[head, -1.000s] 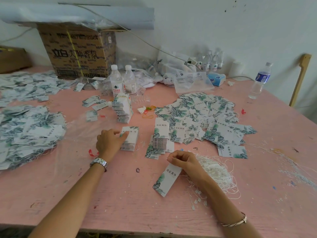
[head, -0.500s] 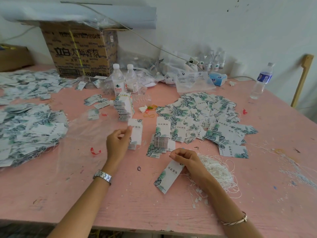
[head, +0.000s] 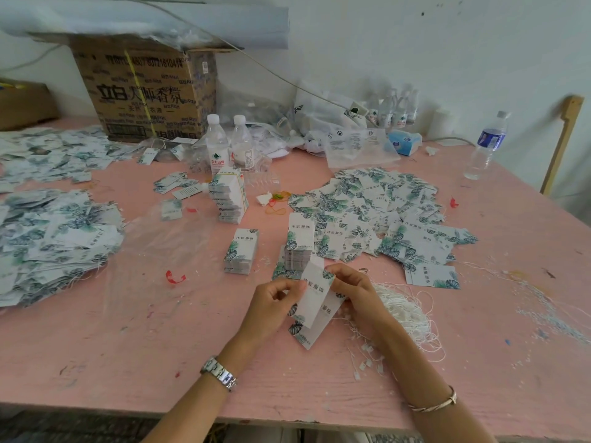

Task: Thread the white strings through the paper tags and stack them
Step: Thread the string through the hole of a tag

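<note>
Left hand [head: 275, 303], right hand [head: 353, 290] both pinch white leaf-printed paper tags [head: 315, 294]; I'd square top edges before threading thin white strings [head: 407, 310].

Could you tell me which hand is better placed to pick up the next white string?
Probably the right hand: the pile of white strings lies just beside it, while the left hand sits on the far side of the paper tags that both hands pinch.

"立白" on cardboard box [head: 144, 94]; "农夫山泉" on water bottle [head: 217, 155]; "伟宸服饰" on paper tags [head: 243, 249]
</note>
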`<state>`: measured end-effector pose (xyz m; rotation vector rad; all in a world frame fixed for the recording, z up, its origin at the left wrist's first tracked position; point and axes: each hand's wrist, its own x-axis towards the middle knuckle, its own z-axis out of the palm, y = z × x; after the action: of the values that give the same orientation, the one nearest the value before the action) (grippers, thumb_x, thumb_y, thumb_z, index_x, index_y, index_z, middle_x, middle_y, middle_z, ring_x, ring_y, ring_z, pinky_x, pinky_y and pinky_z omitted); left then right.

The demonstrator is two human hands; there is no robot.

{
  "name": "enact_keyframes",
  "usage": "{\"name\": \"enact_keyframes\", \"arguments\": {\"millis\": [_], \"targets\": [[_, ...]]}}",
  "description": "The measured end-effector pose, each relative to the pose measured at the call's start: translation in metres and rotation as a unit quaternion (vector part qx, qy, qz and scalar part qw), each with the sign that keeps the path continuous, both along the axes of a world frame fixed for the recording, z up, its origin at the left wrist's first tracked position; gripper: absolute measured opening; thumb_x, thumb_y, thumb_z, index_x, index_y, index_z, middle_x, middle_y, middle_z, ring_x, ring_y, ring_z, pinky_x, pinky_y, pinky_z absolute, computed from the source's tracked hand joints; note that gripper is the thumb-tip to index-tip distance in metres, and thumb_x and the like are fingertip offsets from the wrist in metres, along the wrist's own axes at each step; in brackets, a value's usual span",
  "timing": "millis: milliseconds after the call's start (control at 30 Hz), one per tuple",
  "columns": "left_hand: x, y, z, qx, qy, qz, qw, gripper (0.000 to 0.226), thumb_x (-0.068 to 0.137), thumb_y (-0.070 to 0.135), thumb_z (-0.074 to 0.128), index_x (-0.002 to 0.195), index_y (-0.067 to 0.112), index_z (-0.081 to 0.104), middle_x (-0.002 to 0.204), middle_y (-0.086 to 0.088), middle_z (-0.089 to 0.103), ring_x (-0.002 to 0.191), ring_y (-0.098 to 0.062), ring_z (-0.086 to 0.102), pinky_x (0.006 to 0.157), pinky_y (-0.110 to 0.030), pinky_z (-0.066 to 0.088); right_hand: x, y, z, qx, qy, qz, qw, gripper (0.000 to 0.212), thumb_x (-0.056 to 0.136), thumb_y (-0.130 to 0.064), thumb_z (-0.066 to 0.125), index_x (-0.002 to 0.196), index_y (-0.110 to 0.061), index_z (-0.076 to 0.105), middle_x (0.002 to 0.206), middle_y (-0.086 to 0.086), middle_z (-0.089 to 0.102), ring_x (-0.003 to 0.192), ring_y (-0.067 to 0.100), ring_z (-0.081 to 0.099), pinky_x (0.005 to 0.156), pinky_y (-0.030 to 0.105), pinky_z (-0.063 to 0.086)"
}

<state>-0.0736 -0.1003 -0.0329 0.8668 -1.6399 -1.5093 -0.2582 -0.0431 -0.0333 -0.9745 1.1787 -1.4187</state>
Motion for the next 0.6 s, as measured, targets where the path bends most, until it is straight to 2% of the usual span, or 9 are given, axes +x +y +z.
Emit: {"name": "enact_keyframes", "arguments": {"millis": [167, 267, 333, 500, 600], "targets": [[-0.001, 0.0021, -0.0014, -0.005, -0.001, -0.009, 1.0, 0.014, 0.082, 0.039, 0.066, 0.08, 0.029, 0.077, 0.087, 0.011, 0.077, 0.072, 0.001, 0.067, 0.064, -0.014, 0.05, -0.0011, -0.0004, 0.0005, 0.004, -0.008, 0.009, 1.0, 0.012, 0.097, -0.001, 0.055, 0.094, -0.008, 0.064, 0.07, 0.007, 0.065, 0.041, 0.01, 0.048, 0.035, 0.017, 0.035], [-0.0013, 0.0033, -0.0037, -0.008, 0.001, -0.014, 1.0, 0.014, 0.083, 0.038, 0.067, 0.079, 0.029, 0.077, 0.087, 0.009, 0.077, 0.071, 0.001, 0.067, 0.063, -0.014, 0.05, -0.0003, 0.0001, 0.0009, 0.012, 0.034, 0.001, 0.999, 0.018, 0.097, 0.0, 0.055, 0.092, -0.011, 0.068, 0.07, 0.008, 0.065, 0.042, 0.013, 0.043, 0.035, 0.018, 0.03], [-0.0007, 0.0029, -0.0047, -0.007, 0.004, -0.012, 1.0, 0.015, 0.083, 0.039, 0.067, 0.079, 0.029, 0.078, 0.087, 0.008, 0.077, 0.071, 0.0, 0.067, 0.063, -0.014, 0.05, 0.0005, -0.0003, 0.0013, 0.016, 0.052, -0.007, 0.998, 0.02, 0.096, 0.0, 0.055, 0.091, -0.013, 0.069, 0.072, 0.01, 0.065, 0.048, 0.019, 0.04, 0.038, 0.023, 0.026], [0.0004, 0.0038, -0.0042, -0.005, 0.005, -0.008, 1.0, 0.015, 0.082, 0.041, 0.068, 0.076, 0.031, 0.078, 0.087, 0.008, 0.078, 0.071, 0.001, 0.067, 0.062, -0.013, 0.049, 0.0007, -0.0003, 0.0019, 0.007, 0.034, 0.002, 0.999, 0.024, 0.096, 0.0, 0.055, 0.087, -0.016, 0.07, 0.071, 0.008, 0.065, 0.045, 0.015, 0.041, 0.036, 0.02, 0.028], [0.0011, 0.0039, -0.0046, 0.0, 0.004, -0.008, 1.0, 0.016, 0.083, 0.042, 0.068, 0.076, 0.034, 0.08, 0.088, 0.008, 0.078, 0.071, 0.001, 0.068, 0.063, -0.013, 0.049, 0.0016, 0.0001, 0.0029, -0.001, 0.03, 0.006, 1.0, 0.008, 0.088, -0.009, 0.062, 0.09, -0.013, 0.069, 0.072, 0.007, 0.066, 0.045, 0.013, 0.044, 0.035, 0.02, 0.029]]}}
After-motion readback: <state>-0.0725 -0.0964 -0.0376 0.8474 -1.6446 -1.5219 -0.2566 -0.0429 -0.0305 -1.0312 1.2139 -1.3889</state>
